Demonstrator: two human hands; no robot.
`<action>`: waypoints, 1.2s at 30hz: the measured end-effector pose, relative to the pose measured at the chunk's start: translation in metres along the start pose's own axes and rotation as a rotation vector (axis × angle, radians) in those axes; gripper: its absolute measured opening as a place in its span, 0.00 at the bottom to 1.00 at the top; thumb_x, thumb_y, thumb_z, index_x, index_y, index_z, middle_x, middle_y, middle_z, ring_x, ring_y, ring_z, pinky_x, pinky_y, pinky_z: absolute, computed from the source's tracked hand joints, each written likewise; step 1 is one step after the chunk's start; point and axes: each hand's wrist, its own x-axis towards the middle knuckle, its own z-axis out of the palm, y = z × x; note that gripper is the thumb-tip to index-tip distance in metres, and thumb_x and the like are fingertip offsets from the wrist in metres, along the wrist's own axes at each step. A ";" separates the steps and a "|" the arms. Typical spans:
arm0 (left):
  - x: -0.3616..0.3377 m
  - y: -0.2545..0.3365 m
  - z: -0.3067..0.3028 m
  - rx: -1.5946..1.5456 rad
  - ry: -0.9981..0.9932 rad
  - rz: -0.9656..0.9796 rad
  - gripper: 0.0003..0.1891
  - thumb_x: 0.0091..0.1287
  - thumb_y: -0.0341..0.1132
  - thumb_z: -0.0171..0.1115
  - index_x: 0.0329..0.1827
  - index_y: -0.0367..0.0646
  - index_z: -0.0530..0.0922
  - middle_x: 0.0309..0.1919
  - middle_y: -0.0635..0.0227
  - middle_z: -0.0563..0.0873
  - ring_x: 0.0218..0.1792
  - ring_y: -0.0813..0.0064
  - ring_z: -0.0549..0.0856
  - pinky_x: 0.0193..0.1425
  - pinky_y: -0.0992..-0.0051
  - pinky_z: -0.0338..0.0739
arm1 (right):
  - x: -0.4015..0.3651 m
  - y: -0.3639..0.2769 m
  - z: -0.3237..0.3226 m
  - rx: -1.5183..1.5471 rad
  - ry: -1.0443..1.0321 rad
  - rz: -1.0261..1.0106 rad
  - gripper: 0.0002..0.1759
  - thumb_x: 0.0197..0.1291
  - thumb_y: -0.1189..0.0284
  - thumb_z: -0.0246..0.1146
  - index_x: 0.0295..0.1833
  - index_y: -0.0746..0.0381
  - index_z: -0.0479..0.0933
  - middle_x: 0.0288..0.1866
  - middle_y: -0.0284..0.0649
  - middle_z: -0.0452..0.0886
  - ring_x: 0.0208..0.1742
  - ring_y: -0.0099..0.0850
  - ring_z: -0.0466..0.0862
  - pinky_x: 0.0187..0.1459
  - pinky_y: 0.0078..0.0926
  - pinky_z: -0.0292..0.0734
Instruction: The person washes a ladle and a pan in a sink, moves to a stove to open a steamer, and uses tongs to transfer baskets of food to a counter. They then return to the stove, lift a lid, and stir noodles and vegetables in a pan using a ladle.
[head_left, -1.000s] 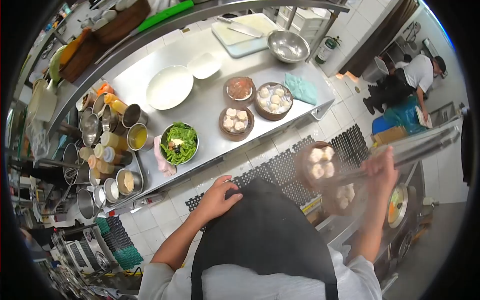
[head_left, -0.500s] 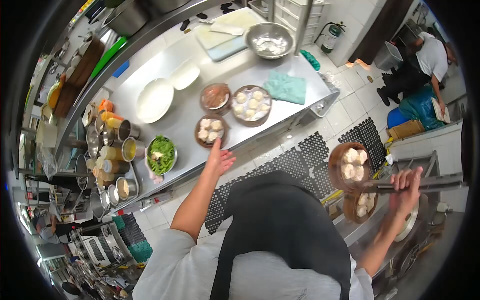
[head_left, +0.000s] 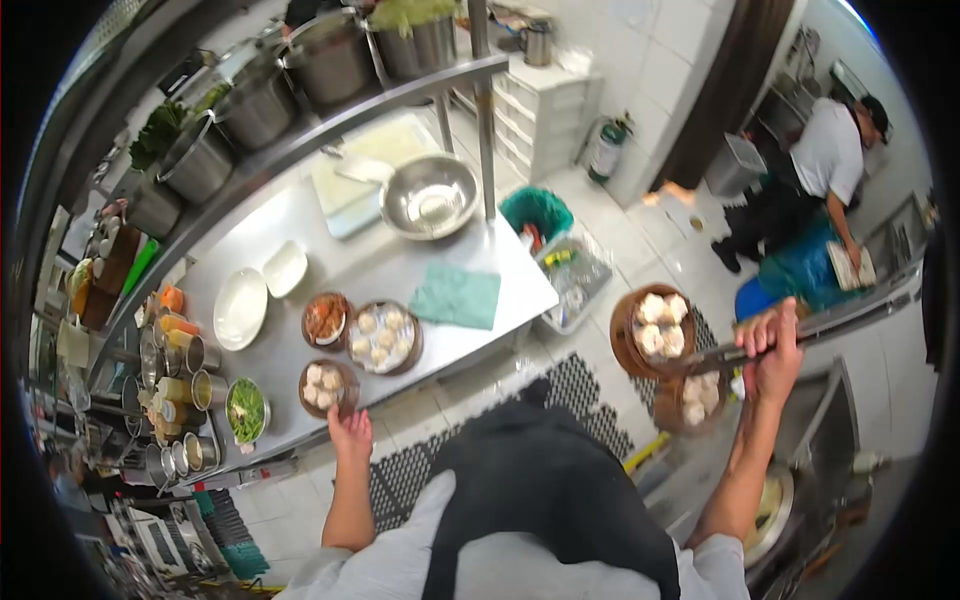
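On the steel table, my left hand (head_left: 351, 436) is at the near side of a small steamer basket (head_left: 347, 390) holding several pale dumplings. Its fingers are stretched out, the tips right at the rim. Behind that basket stand a larger steamer of round dumplings (head_left: 386, 337) and a bowl of reddish-brown food (head_left: 326, 320). On the right, the fingers of my right hand (head_left: 774, 343) are curled round a long metal bar (head_left: 835, 318). Left of this hand is a steamer basket of several dumplings (head_left: 622, 335), with a second, blurred basket (head_left: 692, 402) partly below the bar.
A teal cloth (head_left: 457, 295), steel bowl (head_left: 430, 197) and white dishes (head_left: 241, 308) lie on the table. A bowl of greens (head_left: 245, 411) stands left. Steel pots (head_left: 332, 62) line the overhead shelf. A bin (head_left: 538, 220) stands past the table end; a person (head_left: 830, 150) bends at right.
The view has swung, shifting the table and its baskets leftward and down. My left hand remains by the small basket; my right hand remains at the metal bar beside the two baskets.
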 end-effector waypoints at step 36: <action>-0.255 -0.510 0.240 -0.411 0.443 0.047 0.27 0.67 0.46 0.51 0.66 0.41 0.74 0.59 0.61 0.83 0.55 0.60 0.84 0.57 0.62 0.82 | 0.647 0.120 -0.110 0.065 -0.522 0.263 0.28 0.74 0.61 0.66 0.22 0.58 0.65 0.15 0.31 0.66 0.15 0.24 0.69 0.23 0.29 0.71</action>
